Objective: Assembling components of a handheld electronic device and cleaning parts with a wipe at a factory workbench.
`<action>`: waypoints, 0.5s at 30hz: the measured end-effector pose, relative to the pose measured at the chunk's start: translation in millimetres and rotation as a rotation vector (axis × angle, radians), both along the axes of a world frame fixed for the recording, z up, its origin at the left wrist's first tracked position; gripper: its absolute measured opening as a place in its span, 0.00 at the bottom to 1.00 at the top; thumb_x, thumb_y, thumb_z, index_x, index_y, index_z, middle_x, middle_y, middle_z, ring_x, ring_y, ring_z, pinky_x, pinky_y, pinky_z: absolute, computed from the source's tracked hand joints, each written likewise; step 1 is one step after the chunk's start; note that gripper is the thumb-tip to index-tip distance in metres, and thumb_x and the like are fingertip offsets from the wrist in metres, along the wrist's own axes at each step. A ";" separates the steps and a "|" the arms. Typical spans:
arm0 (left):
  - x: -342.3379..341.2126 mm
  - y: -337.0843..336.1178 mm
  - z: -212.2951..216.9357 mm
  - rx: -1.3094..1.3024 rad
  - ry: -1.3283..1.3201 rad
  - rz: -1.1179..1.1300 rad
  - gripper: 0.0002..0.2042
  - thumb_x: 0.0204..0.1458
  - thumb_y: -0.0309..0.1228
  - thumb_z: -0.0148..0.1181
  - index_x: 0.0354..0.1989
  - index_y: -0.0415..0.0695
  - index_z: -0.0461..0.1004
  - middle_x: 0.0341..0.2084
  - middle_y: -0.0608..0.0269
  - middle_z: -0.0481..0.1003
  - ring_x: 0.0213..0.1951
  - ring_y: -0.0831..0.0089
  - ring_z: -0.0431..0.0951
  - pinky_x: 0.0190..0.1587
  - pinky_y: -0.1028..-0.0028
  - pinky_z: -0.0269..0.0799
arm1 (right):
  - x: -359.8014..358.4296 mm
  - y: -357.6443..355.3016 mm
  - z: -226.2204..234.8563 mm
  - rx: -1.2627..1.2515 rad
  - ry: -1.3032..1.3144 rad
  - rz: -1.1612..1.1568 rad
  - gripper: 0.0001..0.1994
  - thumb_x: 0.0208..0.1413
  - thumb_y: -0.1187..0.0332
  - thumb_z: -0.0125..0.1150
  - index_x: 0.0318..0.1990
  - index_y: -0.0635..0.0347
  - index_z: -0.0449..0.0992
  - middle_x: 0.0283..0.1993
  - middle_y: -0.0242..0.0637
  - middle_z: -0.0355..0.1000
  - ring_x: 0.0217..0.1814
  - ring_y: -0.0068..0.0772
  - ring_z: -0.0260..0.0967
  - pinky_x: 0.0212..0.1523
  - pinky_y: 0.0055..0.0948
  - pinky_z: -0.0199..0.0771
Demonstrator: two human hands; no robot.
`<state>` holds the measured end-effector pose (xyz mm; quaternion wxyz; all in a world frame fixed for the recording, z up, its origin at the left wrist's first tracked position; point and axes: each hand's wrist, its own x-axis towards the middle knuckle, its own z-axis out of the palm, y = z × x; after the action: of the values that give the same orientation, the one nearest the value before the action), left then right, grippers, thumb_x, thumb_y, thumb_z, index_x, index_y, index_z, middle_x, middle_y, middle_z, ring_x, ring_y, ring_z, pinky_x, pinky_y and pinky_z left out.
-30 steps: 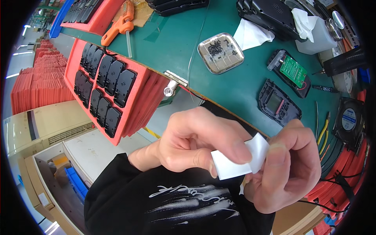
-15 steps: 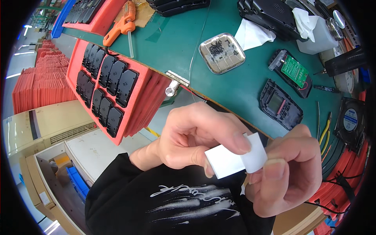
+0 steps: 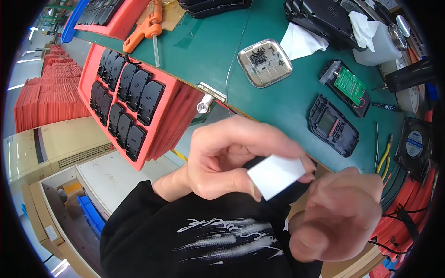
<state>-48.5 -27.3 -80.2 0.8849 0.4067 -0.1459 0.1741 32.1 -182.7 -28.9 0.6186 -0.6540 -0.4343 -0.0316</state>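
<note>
1. The left grip (image 3: 220, 160) pinched a flat, white, rectangular piece (image 3: 276, 176) between thumb and fingers.
2. Just right of it, the right grip (image 3: 338, 213) was blurred, fingers curled; whether it was closed, I could not tell.
3. Beyond the right grip, a black plastic device casing (image 3: 345, 134) lay on the green tabletop (image 3: 292, 92).

The black top (image 3: 143, 231) bears white script (image 3: 224, 225) above smeared white streaks (image 3: 214, 242).
</note>
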 end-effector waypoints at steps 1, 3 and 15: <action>-3.1 -1.4 1.8 -0.063 0.091 0.022 0.31 0.54 0.22 0.65 0.64 0.25 0.57 0.49 0.33 0.73 0.52 0.50 0.78 0.57 0.55 0.74 | 4.9 -1.7 0.5 -0.072 -0.120 0.056 0.21 0.55 0.62 0.71 0.45 0.70 0.69 0.34 0.40 0.65 0.25 0.24 0.62 0.25 0.23 0.64; -2.0 1.9 1.4 -0.002 0.102 0.051 0.34 0.54 0.27 0.66 0.65 0.27 0.54 0.47 0.30 0.74 0.48 0.48 0.79 0.53 0.56 0.77 | 10.4 -3.4 -1.7 -0.116 -0.225 0.046 0.22 0.54 0.61 0.72 0.45 0.70 0.70 0.34 0.40 0.65 0.26 0.26 0.63 0.25 0.24 0.64; 1.5 4.6 9.0 0.222 0.192 0.160 0.49 0.49 0.45 0.71 0.66 0.23 0.44 0.38 0.32 0.78 0.40 0.51 0.84 0.46 0.61 0.82 | 6.0 5.7 -19.9 -0.084 -0.415 -0.045 0.25 0.46 0.57 0.77 0.43 0.67 0.74 0.33 0.39 0.70 0.25 0.27 0.66 0.21 0.23 0.61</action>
<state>-47.1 -22.8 -71.2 0.8277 0.5270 -0.0462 0.1874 38.0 -177.0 -48.8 0.4872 -0.6684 -0.5385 -0.1611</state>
